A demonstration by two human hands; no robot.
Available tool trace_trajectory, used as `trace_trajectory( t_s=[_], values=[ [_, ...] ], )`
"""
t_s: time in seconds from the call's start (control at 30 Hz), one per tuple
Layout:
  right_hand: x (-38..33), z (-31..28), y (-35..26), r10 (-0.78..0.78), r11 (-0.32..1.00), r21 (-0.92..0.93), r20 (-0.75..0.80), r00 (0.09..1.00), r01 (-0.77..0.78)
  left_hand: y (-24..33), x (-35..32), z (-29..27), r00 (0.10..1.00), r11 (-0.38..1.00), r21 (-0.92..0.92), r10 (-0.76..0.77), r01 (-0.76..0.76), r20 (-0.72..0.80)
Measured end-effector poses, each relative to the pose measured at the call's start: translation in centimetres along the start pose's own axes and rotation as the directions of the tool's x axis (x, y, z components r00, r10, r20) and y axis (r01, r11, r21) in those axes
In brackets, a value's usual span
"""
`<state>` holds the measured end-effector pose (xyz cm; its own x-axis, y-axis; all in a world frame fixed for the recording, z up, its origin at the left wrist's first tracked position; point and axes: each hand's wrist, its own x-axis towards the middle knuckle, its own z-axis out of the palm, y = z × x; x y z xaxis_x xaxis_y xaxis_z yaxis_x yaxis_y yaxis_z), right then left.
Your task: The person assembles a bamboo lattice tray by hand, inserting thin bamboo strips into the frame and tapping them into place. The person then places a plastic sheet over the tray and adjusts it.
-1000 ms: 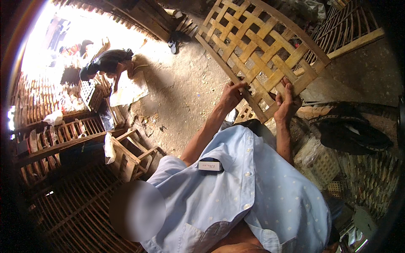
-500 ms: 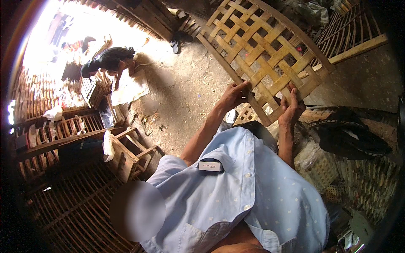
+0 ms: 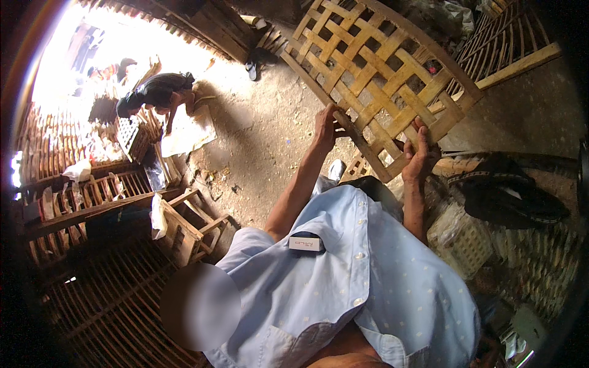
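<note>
A woven bamboo panel [image 3: 369, 69], open-meshed with flat yellow-brown strips in a darker frame, is held up in front of me, tilted to the upper right. My left hand [image 3: 328, 127] grips its left frame edge, thumb and fingers closed on the bar. At the near right corner my right hand [image 3: 419, 153] pinches the panel, fingers over the woven strips and the palm below. Parts of the fingers of both hands are hidden behind the frame. A smaller piece of the same open weave [image 3: 358, 167] shows just under the panel, near my lap.
Another person [image 3: 156, 92] bends over a pale sheet [image 3: 193, 132] at the upper left. A wooden stool [image 3: 190, 224] and slatted bamboo racks [image 3: 110, 294] stand to my left. Sandals [image 3: 253, 69] lie on the dirt floor. A black cap-like item [image 3: 515, 193] sits at right.
My left hand has slid up and left along the frame's edge, away from the near corner. My right hand stays at its corner, and the panel has shifted slightly.
</note>
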<state>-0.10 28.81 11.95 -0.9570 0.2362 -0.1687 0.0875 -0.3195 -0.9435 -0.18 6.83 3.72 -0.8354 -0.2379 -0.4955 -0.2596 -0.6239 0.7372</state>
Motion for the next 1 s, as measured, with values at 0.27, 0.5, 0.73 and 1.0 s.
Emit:
trace_trajectory(
  t_s=[0.27,0.5,0.73,1.0],
  values=[
    [-0.6,0.6,-0.7,0.043,0.998,-0.044,0.042,0.998,-0.041,0.0,1.2,-0.1,0.989,0.990,-0.027,-0.137,0.136,-0.052],
    [-0.8,0.3,-0.2,-0.019,0.982,-0.183,0.131,0.991,0.043,-1.6,3.9,-1.9,0.954,0.955,0.007,-0.297,0.297,-0.035],
    [0.1,0.3,0.1,0.004,0.992,-0.126,0.085,0.996,0.007,-2.5,5.7,-6.1,0.973,0.944,-0.306,-0.059,0.128,0.224],
    [0.3,0.7,-0.5,0.008,1.000,0.023,-0.002,1.000,-0.008,-1.1,1.8,-3.2,0.890,0.958,-0.204,-0.091,0.201,0.447]
  ],
)
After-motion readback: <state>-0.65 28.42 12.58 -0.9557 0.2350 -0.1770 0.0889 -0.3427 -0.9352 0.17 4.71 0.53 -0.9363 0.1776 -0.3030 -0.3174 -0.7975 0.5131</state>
